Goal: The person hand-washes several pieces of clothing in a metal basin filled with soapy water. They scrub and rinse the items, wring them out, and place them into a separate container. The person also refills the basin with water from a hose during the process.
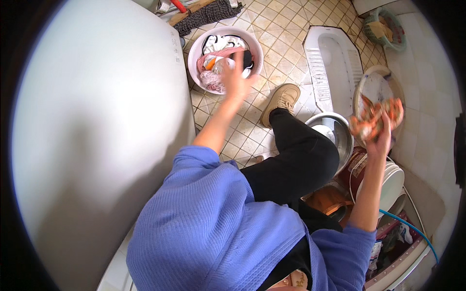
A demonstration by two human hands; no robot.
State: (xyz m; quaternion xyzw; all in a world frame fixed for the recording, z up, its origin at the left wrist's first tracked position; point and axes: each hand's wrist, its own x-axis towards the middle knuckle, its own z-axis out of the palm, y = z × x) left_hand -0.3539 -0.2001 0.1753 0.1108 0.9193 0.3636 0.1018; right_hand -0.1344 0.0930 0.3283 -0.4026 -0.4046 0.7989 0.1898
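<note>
My left hand [237,80], blurred, is over a pale pink basin [258,43], its fingers apart with nothing seen in them. Inside the basin lie white fabric with black trim [222,42], a salmon-pink cloth and a pale pink knitted piece [212,80]. Off to the right, my right hand [379,142] grips a bunched orange and green patterned cloth [376,116]. That cloth hangs in front of a round cream basin [375,82] with dark marks inside, which leans near the tiled wall.
A large white appliance [109,91] fills the left side. Ahead are a squat toilet [333,72], a dark mop [207,18] and a green plastic basket [368,32]. A metal basin [344,145], a white bucket [391,185] and a blue hose [407,222] crowd the right.
</note>
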